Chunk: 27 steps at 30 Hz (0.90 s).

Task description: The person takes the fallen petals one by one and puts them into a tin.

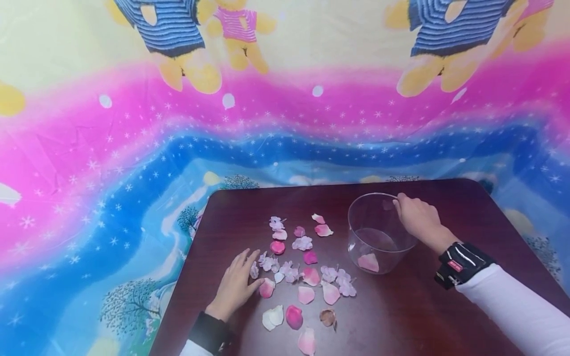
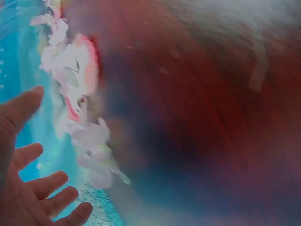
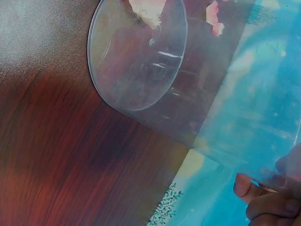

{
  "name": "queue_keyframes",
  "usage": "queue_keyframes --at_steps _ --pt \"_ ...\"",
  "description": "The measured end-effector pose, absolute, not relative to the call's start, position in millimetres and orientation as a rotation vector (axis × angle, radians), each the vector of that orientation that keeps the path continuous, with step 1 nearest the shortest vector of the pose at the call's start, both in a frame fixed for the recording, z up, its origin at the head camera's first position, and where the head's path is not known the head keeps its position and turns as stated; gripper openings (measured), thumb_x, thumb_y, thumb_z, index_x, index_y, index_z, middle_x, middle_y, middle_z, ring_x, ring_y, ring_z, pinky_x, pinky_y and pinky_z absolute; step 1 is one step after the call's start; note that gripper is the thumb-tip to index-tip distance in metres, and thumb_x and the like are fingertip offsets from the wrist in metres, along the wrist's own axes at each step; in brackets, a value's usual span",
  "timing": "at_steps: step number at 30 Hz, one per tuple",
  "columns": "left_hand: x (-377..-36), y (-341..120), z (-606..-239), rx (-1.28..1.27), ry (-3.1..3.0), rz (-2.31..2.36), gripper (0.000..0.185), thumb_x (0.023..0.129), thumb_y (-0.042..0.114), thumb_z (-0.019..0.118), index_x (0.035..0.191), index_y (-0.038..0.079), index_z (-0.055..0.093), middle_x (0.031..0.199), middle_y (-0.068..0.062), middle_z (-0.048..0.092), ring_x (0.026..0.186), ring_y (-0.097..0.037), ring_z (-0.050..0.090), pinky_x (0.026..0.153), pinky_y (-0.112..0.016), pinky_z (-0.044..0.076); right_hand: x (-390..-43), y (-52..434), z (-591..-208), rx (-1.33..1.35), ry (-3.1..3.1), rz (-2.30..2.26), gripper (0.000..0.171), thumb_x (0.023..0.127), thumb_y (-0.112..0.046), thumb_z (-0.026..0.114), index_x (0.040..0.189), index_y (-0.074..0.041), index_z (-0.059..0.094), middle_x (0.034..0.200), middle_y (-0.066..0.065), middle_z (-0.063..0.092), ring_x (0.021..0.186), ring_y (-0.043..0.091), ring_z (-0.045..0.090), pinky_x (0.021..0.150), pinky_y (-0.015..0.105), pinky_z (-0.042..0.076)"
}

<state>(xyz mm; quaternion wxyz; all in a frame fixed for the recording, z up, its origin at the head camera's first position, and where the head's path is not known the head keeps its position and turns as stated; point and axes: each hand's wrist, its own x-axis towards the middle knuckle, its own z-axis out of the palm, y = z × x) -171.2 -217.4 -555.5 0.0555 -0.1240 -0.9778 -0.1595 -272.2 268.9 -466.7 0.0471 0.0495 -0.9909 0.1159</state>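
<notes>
Starting closest to the camera, a bunch of loose petals [image 1: 294, 316] are lying on the dark wooden table [image 1: 401, 321], on the bowl's left and nearer the person than it is: a pale pink one at the very front, then a white one, a deep pink one and a brownish curled one just behind. The left hand [image 1: 236, 284] is resting flat on the table well to the left of the bowl, fingers straight and spread, not gripping anything, with its fingertips just touching the edge of the petal pile next to a pink petal [image 1: 266, 288]. The left wrist view is super blurry, but it's showing the open fingers [image 2: 44, 186] with small white blossoms [image 2: 89, 141] just beside them. More petals and little white flowers are spreading between that hand and the clear plastic bowl [image 1: 378, 232], which is sitting upright on the table with one pink petal [image 1: 368, 262] lying inside on its bottom. The right hand [image 1: 418, 217] is gripping the bowl at the far right part of its rim, fingers curled over the edge; the right wrist view is showing fingertips [image 3: 244, 186] pressing against the clear wall. Behind the table a bright cloth [image 1: 133, 148] with teddy bears is hanging as a backdrop.
</notes>
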Motion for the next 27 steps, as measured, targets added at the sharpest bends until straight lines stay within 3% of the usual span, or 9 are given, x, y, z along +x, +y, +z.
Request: queue_keyframes --at_steps 9,19,27 --pt "-176.6 -235.3 -569.2 -0.378 -2.959 -0.51 0.053 0.078 -0.003 0.082 0.128 0.001 0.064 0.132 -0.025 0.061 0.12 -0.044 0.062 0.103 -0.055 0.05 -271.9 269.4 -467.3 0.151 -3.036 0.355 0.028 0.108 -0.024 0.04 0.093 -0.003 0.05 0.067 0.013 0.059 0.068 0.041 0.064 0.05 0.05 0.045" --pt "-176.1 -239.5 -573.9 -0.396 -2.952 -0.473 0.036 0.077 -0.007 0.08 0.111 0.001 0.073 0.112 -0.019 0.069 0.103 -0.036 0.069 0.093 -0.048 0.056 -271.9 268.9 -468.0 0.161 -3.012 0.353 0.028 0.108 -0.025 0.042 0.092 -0.003 0.05 0.067 0.014 0.06 0.068 0.042 0.065 0.05 0.051 0.046" --pt "-173.3 -239.2 -576.7 -0.379 -2.899 -0.413 0.024 0.078 -0.008 0.077 0.099 0.0 0.073 0.092 -0.01 0.066 0.086 -0.028 0.071 0.08 -0.041 0.059 -271.5 269.9 -468.6 0.158 -3.024 0.362 0.027 0.108 -0.024 0.042 0.094 -0.002 0.051 0.067 0.013 0.059 0.067 0.04 0.063 0.051 0.051 0.046"
